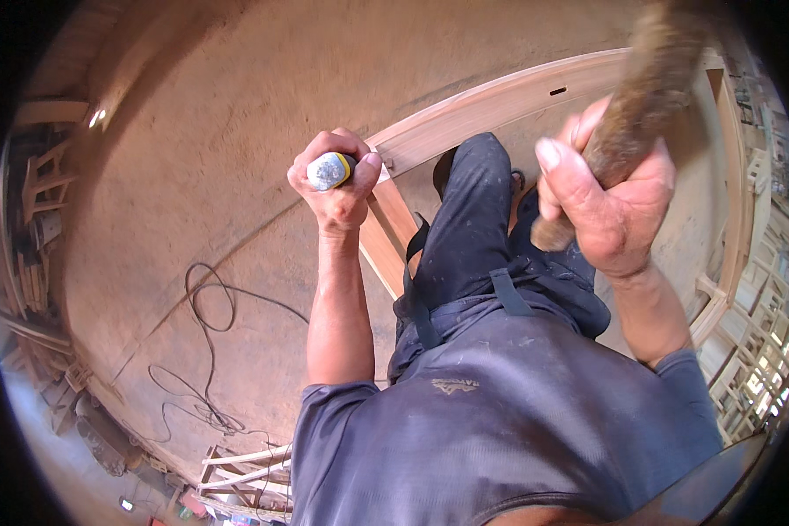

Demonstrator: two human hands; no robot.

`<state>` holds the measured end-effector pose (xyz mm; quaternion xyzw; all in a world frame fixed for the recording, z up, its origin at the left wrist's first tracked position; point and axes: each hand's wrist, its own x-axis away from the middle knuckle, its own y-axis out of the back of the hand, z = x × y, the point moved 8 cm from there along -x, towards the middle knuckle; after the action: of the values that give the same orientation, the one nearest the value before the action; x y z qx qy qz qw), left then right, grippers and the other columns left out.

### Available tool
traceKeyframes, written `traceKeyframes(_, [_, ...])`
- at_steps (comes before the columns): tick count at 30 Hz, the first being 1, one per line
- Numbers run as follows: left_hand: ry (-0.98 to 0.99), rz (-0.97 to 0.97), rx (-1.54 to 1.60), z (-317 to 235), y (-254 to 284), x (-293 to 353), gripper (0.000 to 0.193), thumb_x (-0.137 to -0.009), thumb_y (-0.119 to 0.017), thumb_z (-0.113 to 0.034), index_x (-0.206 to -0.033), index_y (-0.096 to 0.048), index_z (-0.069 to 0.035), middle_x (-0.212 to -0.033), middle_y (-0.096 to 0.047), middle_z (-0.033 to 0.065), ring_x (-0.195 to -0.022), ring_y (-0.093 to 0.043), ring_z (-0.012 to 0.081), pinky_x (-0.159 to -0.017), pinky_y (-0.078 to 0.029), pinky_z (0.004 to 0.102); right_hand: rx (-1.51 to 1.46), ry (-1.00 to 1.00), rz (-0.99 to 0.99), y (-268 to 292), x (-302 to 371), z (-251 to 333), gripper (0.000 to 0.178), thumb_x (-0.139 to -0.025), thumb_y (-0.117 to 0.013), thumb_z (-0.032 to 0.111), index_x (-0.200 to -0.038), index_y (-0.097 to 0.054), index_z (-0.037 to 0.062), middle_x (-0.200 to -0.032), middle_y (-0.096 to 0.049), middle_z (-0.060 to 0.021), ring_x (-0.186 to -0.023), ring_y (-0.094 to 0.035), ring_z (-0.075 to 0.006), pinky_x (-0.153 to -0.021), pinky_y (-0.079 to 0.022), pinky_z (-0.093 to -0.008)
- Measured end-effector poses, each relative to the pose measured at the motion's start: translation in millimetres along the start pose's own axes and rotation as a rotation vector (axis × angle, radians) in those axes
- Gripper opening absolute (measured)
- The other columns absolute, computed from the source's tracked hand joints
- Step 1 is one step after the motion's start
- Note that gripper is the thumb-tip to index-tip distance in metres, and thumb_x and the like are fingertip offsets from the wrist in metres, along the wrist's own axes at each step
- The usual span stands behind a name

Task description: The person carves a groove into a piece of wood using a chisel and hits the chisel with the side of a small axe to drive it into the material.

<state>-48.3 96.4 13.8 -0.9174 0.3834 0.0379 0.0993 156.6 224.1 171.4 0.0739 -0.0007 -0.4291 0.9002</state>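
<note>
Your left hand [342,209] is at the left end of the long pale board [500,110], fingers wrapped in a fist around a yellow-and-black handled tool [328,171], its metal cap [324,173] facing up. The tool's lower end is hidden; contact with wood cannot be confirmed. Your right hand [618,206], nearer you than the board's right half, has thumb and fingers closed around a rough wooden club [631,114]; its blurred upper part overlaps the board's right end in view. A shorter rail [394,210] runs toward you from the board's left end.

Risks, as judged: an off-centre blow on the cap could hit your left thumb [368,168], right beside it. A tilted tool could skid or split the board's end. Your knee [482,162], just beside the board, would be exposed to any slip. The looped cord [210,320], left of the board, could trip you.
</note>
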Motion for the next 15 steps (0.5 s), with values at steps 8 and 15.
traceKeyframes(8, [0.006, -0.006, 0.114, 13, -2, -4, 0.012, -0.071, -0.067, 0.002, -0.072, -0.057, -0.005, -0.068, -0.057, 0.001, -0.062, -0.056, 0.0124, -0.057, -0.046, 0.0264, 0.946, 0.268, 0.506, -51, 4, -4, 0.025, -0.083, -0.067, 0.005, -0.105, -0.057, 0.0007, -0.072, -0.063, -0.0257, -0.071, -0.066, -0.0452, -0.062, -0.053, -0.0492])
traceKeyframes(15, [0.006, 0.059, -0.065, 13, -4, 0, 0.009, -0.071, -0.066, 0.0, -0.071, -0.058, -0.004, -0.067, -0.056, -0.0011, -0.061, -0.052, 0.0088, -0.056, -0.042, 0.0255, 0.714, 0.89, 0.268, 1, -8, 165, 0.012, -0.098, -0.06, 0.004, -0.101, -0.07, 0.0093, -0.076, -0.06, -0.0037, -0.075, -0.059, -0.0148, -0.076, -0.048, -0.0331])
